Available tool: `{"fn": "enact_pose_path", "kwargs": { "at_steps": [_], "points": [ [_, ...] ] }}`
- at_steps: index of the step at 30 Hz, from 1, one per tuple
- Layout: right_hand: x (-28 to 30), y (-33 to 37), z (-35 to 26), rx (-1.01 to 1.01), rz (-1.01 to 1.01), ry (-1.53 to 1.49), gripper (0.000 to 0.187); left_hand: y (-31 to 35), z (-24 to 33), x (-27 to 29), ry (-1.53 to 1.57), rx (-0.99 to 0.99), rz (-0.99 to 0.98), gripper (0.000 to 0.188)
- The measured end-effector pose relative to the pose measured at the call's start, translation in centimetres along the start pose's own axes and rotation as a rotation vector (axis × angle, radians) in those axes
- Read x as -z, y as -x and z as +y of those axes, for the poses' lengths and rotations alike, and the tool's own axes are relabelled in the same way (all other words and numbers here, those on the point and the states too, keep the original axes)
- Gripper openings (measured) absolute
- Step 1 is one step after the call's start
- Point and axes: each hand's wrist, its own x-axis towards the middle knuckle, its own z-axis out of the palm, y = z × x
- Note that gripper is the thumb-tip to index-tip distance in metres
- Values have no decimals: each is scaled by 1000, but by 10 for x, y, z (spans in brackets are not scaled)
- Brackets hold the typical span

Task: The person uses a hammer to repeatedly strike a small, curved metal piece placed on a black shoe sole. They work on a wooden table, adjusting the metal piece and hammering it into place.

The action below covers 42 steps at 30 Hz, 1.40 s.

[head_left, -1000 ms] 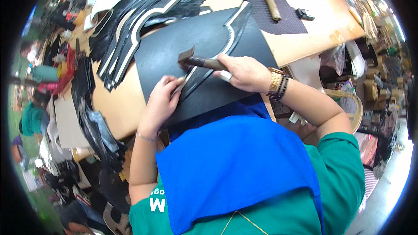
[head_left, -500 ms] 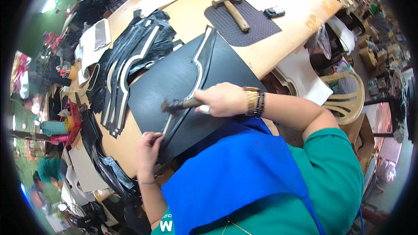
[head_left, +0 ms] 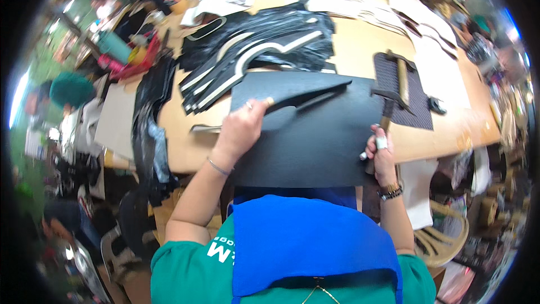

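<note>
My left hand point(head_left: 242, 129) is closed on a long black leather-like strip point(head_left: 309, 91). The strip runs up to the right over the large black board point(head_left: 320, 163), and its lower end shows a pale underside left of my wrist. Whether it rests on the board I cannot tell. My right hand point(head_left: 381, 149), with white tape round a finger, grips a hammer point(head_left: 386, 114) by its handle at the board's right edge. That hammer's head overlaps, in view, a second wooden-handled hammer point(head_left: 403, 81) lying on a dark textured mat point(head_left: 416, 114).
Behind the board lies a pile of black pieces with cream edging point(head_left: 253, 56). More black strips point(head_left: 149, 112) hang over the table's left edge. White cut pieces point(head_left: 360, 8) cover the far side. A small black object point(head_left: 436, 106) sits beside the mat, and a red basket point(head_left: 138, 59) stands far left.
The hammer has moved off the strip to the board's right edge. My left hand has gone up and shifted its hold along the strip, which has turned over. The head view has swung round.
</note>
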Motion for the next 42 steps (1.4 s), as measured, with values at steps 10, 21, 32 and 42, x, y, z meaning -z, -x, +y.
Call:
{"fn": "enact_pose_path", "kwargs": {
  "at_steps": [10, 21, 32, 42],
  "points": [
    [6, -4, 4, 26, -99, 82, 33, 62, -225, 151, -29, 895, 338, 29],
    [-5, -4, -8, -34, -47, 113, 32, -70, -188, -18, -99, 409, -44, 89],
    [-5, -4, -6, 6, -50, 81, 31, -143, -152, -31, -355, 393, -80, 95],
    [-5, -6, -3, -21, -57, 63, 34, -155, -114, 37, -29, 77, -209, 69]
  ]
}}
